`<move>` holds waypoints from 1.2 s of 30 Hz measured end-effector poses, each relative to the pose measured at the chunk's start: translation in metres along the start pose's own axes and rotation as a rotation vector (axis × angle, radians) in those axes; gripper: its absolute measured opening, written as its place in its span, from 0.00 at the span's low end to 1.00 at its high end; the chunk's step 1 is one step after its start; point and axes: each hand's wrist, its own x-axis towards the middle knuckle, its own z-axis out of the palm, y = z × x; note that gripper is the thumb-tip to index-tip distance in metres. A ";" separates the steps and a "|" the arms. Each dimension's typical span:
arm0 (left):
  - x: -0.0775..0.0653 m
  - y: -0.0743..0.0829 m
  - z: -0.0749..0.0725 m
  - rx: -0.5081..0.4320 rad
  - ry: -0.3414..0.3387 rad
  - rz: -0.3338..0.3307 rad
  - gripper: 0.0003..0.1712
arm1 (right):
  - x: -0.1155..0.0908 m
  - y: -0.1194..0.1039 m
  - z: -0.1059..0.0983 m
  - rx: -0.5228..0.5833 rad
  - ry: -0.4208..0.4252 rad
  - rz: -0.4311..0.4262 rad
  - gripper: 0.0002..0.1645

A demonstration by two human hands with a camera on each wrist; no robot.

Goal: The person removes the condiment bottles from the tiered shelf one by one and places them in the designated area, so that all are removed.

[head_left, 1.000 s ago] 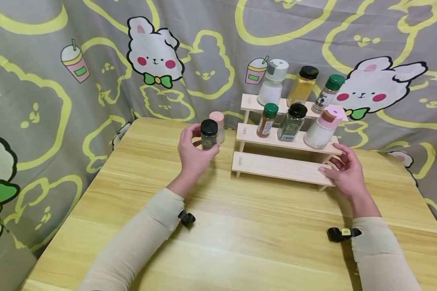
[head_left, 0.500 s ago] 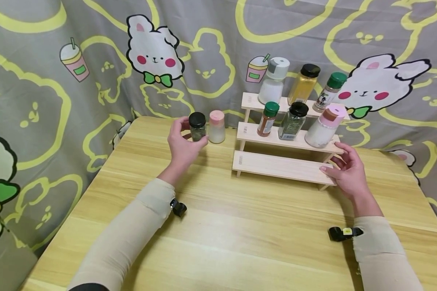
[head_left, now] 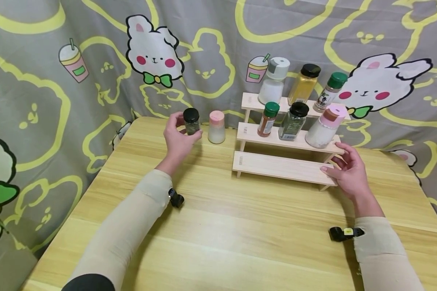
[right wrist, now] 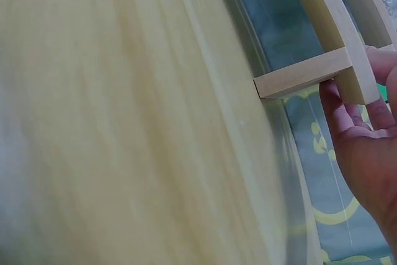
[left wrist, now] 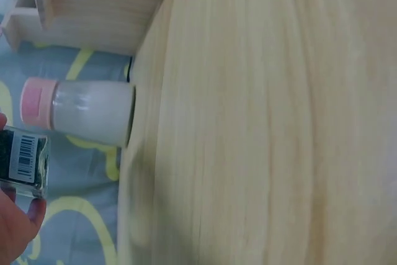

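My left hand (head_left: 178, 141) holds a glass spice jar (head_left: 192, 126) with a black lid and dark green flakes inside. In the left wrist view the jar's barcode label (left wrist: 23, 157) shows, and its base is off the table. Just right of it a pink-capped shaker (head_left: 217, 131) with pale contents stands on the table. My right hand (head_left: 351, 173) grips the right end of a three-tier wooden rack (head_left: 280, 165), thumb at the bottom tier. From the right wrist view, fingers curl about the end of a shelf board (right wrist: 353, 72).
The middle tier bears a green-capped jar (head_left: 266, 121), a black-capped herb jar (head_left: 292, 124) and a pink-capped shaker (head_left: 321, 131). On top stand a white-capped shaker (head_left: 271, 89), a yellow spice jar (head_left: 301, 89) and another green-capped jar (head_left: 325, 97). A patterned curtain (head_left: 204, 56) hangs behind.
My left hand has moved left with the black-lidded jar, away from the pink-capped shaker, which is now fully visible. The right hand stays at the rack.
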 end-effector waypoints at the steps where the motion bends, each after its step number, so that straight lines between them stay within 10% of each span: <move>1: 0.001 -0.002 0.000 0.003 -0.001 -0.009 0.37 | 0.000 0.000 0.000 0.002 0.000 0.000 0.51; 36: 0.029 -0.051 0.010 0.116 -0.064 -0.140 0.37 | 0.001 0.002 -0.002 0.016 -0.024 -0.009 0.51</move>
